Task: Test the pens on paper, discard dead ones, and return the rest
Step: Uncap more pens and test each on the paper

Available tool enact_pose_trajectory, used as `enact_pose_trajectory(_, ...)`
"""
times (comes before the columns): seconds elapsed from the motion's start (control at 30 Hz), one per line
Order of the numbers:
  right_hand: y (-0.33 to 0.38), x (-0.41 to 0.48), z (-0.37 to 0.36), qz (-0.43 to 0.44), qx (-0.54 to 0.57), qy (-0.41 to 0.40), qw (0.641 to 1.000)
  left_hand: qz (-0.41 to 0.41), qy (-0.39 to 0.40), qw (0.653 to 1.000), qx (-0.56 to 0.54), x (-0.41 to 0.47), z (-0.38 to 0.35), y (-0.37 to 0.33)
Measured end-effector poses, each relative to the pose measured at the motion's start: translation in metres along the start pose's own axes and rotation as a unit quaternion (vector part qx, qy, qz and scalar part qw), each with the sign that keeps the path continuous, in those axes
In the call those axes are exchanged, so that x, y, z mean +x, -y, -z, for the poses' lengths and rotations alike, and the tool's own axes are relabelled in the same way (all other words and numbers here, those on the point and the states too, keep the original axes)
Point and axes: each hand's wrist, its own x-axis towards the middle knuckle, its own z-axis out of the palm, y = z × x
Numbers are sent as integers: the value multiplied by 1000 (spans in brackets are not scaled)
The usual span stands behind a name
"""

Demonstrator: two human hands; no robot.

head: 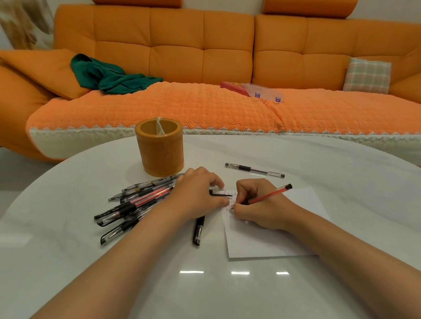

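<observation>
Right hand (258,205) fingers (240,194) curled round red pen (270,194) at grip, tip on paper (269,239) corner. Left hand (196,196) pinches pen cap (219,192) at paper edge. Pen likely light, stiff, slick barrel; rubber grip best hold. Other pens (133,204) heaped left on table (211,293).

White table (211,293) carries a pen holder (160,149), loose pens (133,204) and paper (262,239).
</observation>
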Motion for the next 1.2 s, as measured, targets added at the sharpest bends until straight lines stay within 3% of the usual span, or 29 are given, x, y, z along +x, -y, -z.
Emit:
enact_pose_trajectory(0.23,-2,0,1,0,9,-5,1000,-2,-2,1000,2,-1,-1,-1)
enact_pose_trajectory(0.5,-4,0,7,-15,136,-86,987,-1,-1,1000,1,-3,0,-1)
enact_pose_trajectory(0.73,-1,1,22,-8,62,-83,995,-46,2,999,-1,-6,5,7)
enact_pose_trajectory(0.93,8,3,30,-87,207,-73,972,-55,-21,998,-6,-8,5,8)
enact_pose_trajectory(1.03,10,3,36,-68,145,-70,985,-47,-52,998,-5,-9,7,5)
enact_pose_trajectory(1.2,3,7,39,-31,-132,-105,985,0,-93,993,-76,-9,12,4)
